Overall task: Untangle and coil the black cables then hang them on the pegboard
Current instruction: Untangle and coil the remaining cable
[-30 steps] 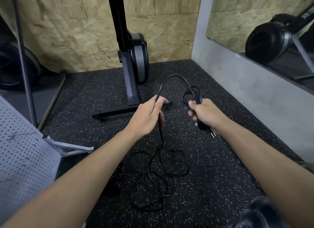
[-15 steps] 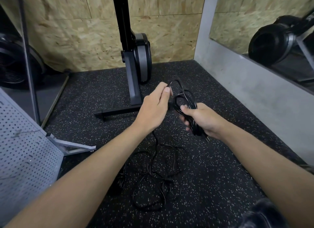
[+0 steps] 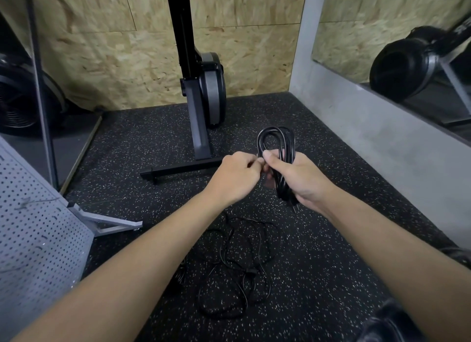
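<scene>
1. While one black cable (image 3: 276, 148) sits looped into a coil, held up off the floor (image 3: 331, 265), the task looks about a third done — coiled, not hung.
2. Second cable (image 3: 237, 278): thin, tangled, lying on the floor beneath the forearms, untouched.
3. Right grip (image 3: 298, 178): fingers curled round the coil's middle; plug end pokes out below.
4. Left grip (image 3: 237, 176): fingers curled, pinching a strand beside the right thumb — contact partly hidden.
5. Pegboard (image 3: 33, 234): far left, well apart from the coil; hanging not yet done.
</scene>
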Motion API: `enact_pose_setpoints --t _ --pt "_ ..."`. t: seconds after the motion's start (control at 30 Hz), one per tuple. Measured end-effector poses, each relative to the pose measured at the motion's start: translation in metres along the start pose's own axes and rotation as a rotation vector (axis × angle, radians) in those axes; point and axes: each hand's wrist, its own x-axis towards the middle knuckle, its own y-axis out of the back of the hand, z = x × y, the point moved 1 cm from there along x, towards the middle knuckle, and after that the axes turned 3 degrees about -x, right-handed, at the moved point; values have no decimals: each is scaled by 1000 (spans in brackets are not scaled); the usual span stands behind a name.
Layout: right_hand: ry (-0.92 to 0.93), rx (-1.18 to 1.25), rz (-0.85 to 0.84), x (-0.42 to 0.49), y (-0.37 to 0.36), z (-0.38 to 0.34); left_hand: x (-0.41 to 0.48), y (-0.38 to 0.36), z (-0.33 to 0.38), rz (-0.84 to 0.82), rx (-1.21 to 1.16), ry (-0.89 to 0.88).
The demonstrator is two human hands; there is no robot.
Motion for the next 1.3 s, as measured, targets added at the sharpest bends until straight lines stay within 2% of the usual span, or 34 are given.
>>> enact_pose_setpoints --t 0.1,0.23,0.4,0.5,0.63,0.77,0.83,0.93,1.03,1.1,1.2,1.3 --pt "19 -46 48 0 -1 1 -4 -3 3 -20 84 -72" --pt "-13 67 72 -1 -6 0 -8 -8 10 -24 165 -137" --pt "-62 84 122 -1 -7 5 -8 -21 -2 -125 260 -151" --pt "-138 110 190 -1 -5 4 -14 -28 -4 -124 189 -175" --pt "-140 172 281 2 5 -4 -23 -44 -16 -213 -14 -88" --pt "-96 402 311 7 23 -7 -23 -51 -44 -326 -13 -74" --pt "-86 417 331 10 33 -6 -24 -49 -55 -369 27 -37" --pt "-130 276 373 15 44 3 -20 -40 -66 -340 150 -46" --pt "-147 119 325 20 49 15 -16 -34 -61 -338 324 -167" --pt "-135 -76 280 23 50 20 -17 -35 -50 -348 466 -252" --pt "-125 -366 170 20 48 20 -13 -33 -33 -323 562 -364" --pt "-166 -419 -10 18 45 20 -9 -29 -26 -297 501 -425"
